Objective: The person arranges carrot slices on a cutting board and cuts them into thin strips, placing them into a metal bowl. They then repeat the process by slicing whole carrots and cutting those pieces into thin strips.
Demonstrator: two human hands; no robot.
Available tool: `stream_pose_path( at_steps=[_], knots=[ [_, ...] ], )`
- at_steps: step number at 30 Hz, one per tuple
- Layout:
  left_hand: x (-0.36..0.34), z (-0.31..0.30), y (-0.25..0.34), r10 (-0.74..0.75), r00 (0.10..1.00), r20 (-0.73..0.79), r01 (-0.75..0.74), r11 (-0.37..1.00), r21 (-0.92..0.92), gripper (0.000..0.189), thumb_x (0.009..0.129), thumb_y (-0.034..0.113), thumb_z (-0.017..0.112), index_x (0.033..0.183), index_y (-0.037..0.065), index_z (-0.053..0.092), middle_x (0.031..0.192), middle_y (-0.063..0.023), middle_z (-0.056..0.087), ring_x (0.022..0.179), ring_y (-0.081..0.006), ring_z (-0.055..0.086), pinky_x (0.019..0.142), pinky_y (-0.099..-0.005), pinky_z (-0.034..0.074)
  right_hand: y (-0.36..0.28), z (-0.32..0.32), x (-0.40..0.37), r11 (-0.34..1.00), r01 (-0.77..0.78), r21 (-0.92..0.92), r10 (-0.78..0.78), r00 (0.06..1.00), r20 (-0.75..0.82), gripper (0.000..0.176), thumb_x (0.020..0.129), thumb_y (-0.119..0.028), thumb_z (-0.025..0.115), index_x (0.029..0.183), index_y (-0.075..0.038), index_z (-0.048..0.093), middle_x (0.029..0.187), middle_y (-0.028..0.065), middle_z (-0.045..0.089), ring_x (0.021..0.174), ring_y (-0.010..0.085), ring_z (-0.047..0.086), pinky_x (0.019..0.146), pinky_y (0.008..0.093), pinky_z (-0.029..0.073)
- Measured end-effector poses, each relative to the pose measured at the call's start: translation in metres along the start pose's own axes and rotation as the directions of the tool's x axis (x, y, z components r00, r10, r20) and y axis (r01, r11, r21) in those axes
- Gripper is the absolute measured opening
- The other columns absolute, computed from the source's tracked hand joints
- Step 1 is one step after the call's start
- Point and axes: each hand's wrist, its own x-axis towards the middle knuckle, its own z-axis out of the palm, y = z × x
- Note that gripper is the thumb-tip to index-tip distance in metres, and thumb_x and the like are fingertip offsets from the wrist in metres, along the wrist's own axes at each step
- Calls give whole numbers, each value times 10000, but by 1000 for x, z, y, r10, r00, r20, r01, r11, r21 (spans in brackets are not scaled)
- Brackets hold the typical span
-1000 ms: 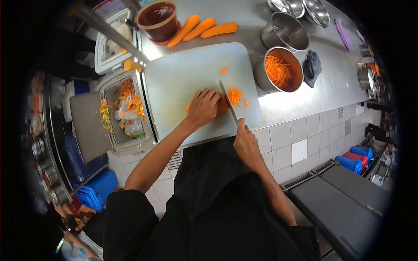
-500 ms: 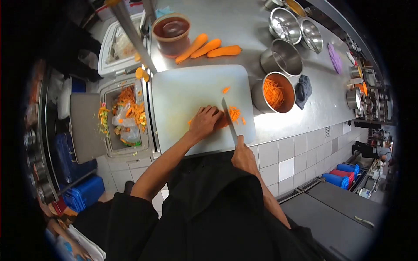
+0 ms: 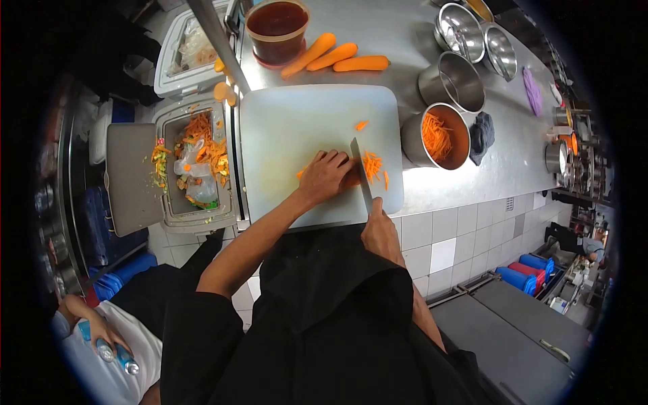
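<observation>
On the white cutting board, my left hand presses down with bent fingers on a carrot piece that it mostly covers. My right hand grips the handle of a knife, whose blade stands beside my left fingertips. Thin carrot strips lie just right of the blade, and a small carrot bit is above its tip. Beyond the board are three whole peeled carrots. A steel pot to the right holds shredded carrot.
A brown tub stands behind the board. An open bin with scraps is at the left. Steel bowls, an empty pot and a dark cloth are on the right. At lower left, a person holds cans.
The view has shifted slightly, moving the board and pots up and right. The person at lower left has come further into view with cans. Both my hands keep their holds.
</observation>
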Motion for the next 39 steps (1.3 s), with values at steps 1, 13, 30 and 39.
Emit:
stream_pose_path(
  at_steps=[1, 13, 30, 39],
  knots=[
    [3, 0, -2, 8, 1000, 8, -9, 999, 37, 342, 844, 220, 700, 1160, 91, 679, 1020, -57, 616, 997, -228, 596, 872, -385, 458, -4, -8, -1, 1000, -3, 22, 2, 999, 32, 388, 851, 44, 509, 1200, -16, 351, 1125, 389, 587, 960, 616, 597, 870, 665, 474],
    [6, -5, 2, 1, 1000, 7, -1, 1000, 10, 365, 826, 153, 689, 1176, 52, 665, 1036, -79, 632, 1016, -255, 596, 896, -403, 457, -15, -16, -14, 996, -82, -31, 84, 993, 77, 419, 841, 43, 515, 1222, -30, 359, 1096, 369, 607, 975, 606, 604, 856, 654, 487],
    [8, -3, 0, -18, 999, -40, 17, 999, -29, 386, 871, 272, 717, 1188, 58, 664, 1019, -67, 632, 992, -252, 599, 881, -408, 461, -7, 8, -3, 999, -42, 5, 42, 999, -7, 409, 842, 58, 495, 1221, -18, 362, 1070, 406, 605, 965, 602, 610, 877, 648, 481],
    [4, -5, 2, -19, 999, -37, 17, 999, -48, 360, 873, 233, 692, 1164, 25, 658, 1010, -95, 612, 997, -272, 598, 887, -416, 459, -3, 12, -1, 999, -21, 37, 22, 1000, -17, 391, 850, 44, 495, 1214, -1, 358, 1043, 410, 614, 937, 611, 604, 846, 659, 473]
  ],
)
